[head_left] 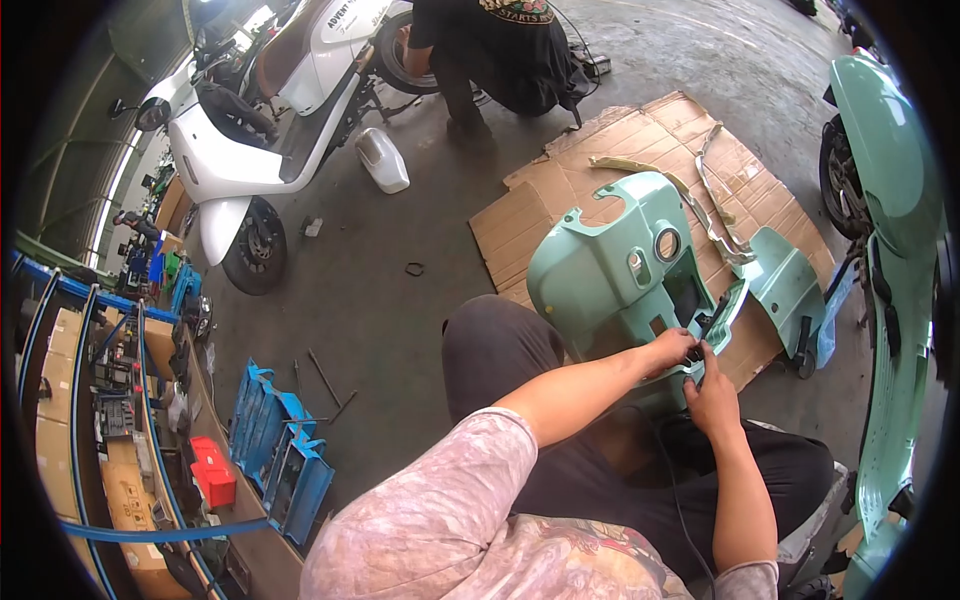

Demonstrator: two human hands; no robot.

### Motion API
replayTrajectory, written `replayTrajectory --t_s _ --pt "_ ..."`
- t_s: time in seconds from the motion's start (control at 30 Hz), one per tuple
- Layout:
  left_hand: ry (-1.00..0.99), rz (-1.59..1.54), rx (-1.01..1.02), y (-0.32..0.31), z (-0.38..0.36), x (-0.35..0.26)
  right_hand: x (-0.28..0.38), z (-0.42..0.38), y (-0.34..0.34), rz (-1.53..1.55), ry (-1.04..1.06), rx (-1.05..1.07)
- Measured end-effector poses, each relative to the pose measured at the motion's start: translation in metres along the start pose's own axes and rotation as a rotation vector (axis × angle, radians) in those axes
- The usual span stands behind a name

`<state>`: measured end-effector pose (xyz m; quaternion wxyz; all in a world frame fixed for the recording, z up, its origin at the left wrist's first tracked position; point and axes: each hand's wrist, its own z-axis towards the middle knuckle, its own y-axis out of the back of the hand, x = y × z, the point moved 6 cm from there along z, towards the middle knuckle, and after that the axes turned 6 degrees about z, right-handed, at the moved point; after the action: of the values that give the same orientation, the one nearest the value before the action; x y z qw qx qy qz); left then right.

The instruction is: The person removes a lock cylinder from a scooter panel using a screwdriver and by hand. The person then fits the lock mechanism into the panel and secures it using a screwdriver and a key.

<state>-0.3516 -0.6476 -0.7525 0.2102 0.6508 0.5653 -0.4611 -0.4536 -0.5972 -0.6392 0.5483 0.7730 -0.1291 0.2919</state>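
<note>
A mint-green scooter body panel [600, 265] stands in front of my knees, with a round hole and several cut-outs in it. At its near right edge my left hand [672, 350] is closed, fingertips pinched at a small black part [695, 353]. My right hand [712, 393] meets it from the right, thumb and fingers closed at the same spot. The fingers cover most of the small part, so its kind does not show. Beside the panel lies another green panel piece [790, 280].
Flattened cardboard [520, 225] lies under the panels, with long trim strips [712, 190] on it. A green scooter [885, 330] stands at right, a white scooter [235, 150] at upper left. Another person [490, 60] crouches by its wheel. Blue toolbox [270, 430] and shelving are at left.
</note>
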Motion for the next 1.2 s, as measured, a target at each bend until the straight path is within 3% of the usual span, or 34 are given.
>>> replayTrajectory --t_s 0.67,0.93,1.03,1.1,1.2 --pt "0.007 -0.014 -0.01 -0.003 -0.009 -0.012 0.004 0.001 0.01 0.075 -0.054 -0.028" --pt "0.005 0.171 -0.076 -0.007 -0.015 -0.019 -0.033 0.009 0.045 0.398 -0.187 -0.415" --pt "-0.025 0.25 -0.13 0.0 -0.015 -0.017 -0.057 0.012 0.033 0.288 -0.241 -0.354" --pt "-0.063 0.323 -0.173 -0.002 -0.02 -0.025 -0.07 0.011 0.019 0.199 -0.34 -0.184" --pt "-0.102 0.337 -0.172 -0.001 -0.021 -0.027 -0.075 0.012 0.004 0.337 -0.371 -0.041"
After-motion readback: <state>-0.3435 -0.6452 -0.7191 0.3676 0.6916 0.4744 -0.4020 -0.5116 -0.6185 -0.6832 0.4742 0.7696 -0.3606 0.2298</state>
